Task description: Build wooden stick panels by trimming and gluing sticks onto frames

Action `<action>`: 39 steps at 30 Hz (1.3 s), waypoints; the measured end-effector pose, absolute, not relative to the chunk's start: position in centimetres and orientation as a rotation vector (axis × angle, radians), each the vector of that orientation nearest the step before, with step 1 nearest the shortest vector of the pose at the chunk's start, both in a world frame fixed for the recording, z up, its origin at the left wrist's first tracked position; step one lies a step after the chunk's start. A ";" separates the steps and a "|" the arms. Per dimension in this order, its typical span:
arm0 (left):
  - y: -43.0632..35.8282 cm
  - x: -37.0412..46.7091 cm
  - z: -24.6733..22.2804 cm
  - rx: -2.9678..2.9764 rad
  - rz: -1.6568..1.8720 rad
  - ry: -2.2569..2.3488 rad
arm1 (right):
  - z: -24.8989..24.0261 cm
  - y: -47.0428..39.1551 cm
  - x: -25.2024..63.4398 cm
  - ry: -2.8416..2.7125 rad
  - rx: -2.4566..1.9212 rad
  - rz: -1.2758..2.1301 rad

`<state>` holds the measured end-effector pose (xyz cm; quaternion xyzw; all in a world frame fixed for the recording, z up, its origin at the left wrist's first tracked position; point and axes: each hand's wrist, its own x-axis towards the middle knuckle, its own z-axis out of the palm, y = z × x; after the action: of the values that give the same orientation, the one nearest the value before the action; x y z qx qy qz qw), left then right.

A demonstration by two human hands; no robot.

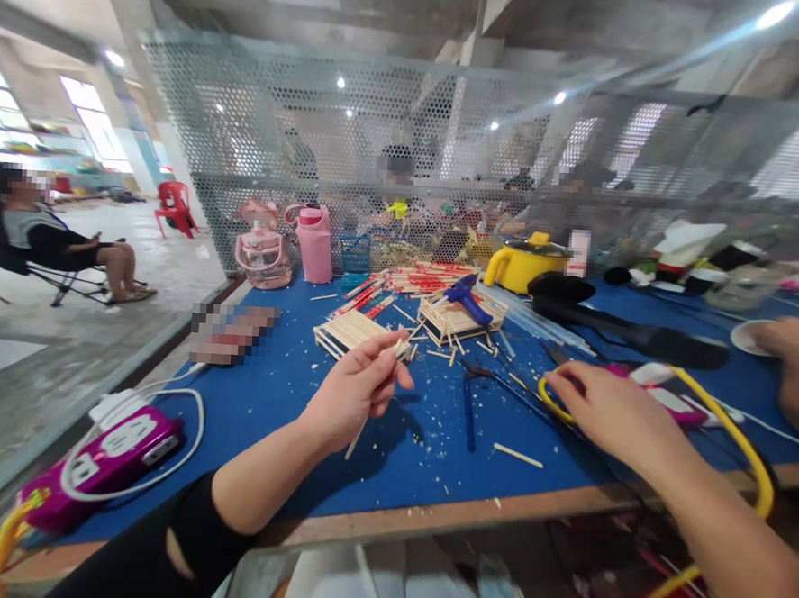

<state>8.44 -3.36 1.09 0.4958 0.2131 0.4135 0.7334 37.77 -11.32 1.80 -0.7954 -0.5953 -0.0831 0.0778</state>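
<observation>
My left hand [360,382] is raised over the blue work surface, thumb and fingers pinching small pale wooden stick pieces [402,346]. My right hand [602,406] is closed at yellow-handled pliers [550,400]; its fingers partly hide the handle. Left of it lie blue-handled pliers [470,412]. Behind my left hand is a flat frame of wooden sticks [350,330]. Beyond stands a second stick frame [449,322], with a blue glue gun [468,299] resting on it. A single loose stick [518,455] lies near the front edge.
Red-marked stick bundles [428,278], clear glue sticks [534,318] and a yellow pot [527,263] are at the back. Pink bottles [314,244] stand left. A purple power strip [105,461] lies front left. Another person's hand [798,364] holds a white round item at right.
</observation>
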 end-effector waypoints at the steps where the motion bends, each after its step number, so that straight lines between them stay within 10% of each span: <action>1: -3.4 8.5 1.0 1.097 0.899 0.477 | 1.4 -10.8 38.8 -1.755 -2.459 -0.346; 15: -3.3 8.6 0.7 1.166 0.873 0.534 | 1.1 -9.7 43.1 -1.651 -2.467 -0.260; 28: -3.7 8.6 0.4 1.365 0.931 0.551 | 1.7 -13.9 28.9 -1.756 -1.719 0.388; 39: -4.0 8.0 0.4 1.517 0.877 0.529 | 1.1 -13.0 26.2 -1.863 -1.643 0.235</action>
<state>8.05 -4.05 0.40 0.6571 0.2292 0.3796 0.6096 26.18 -12.97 1.09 -0.6245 -0.7079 0.0893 0.3176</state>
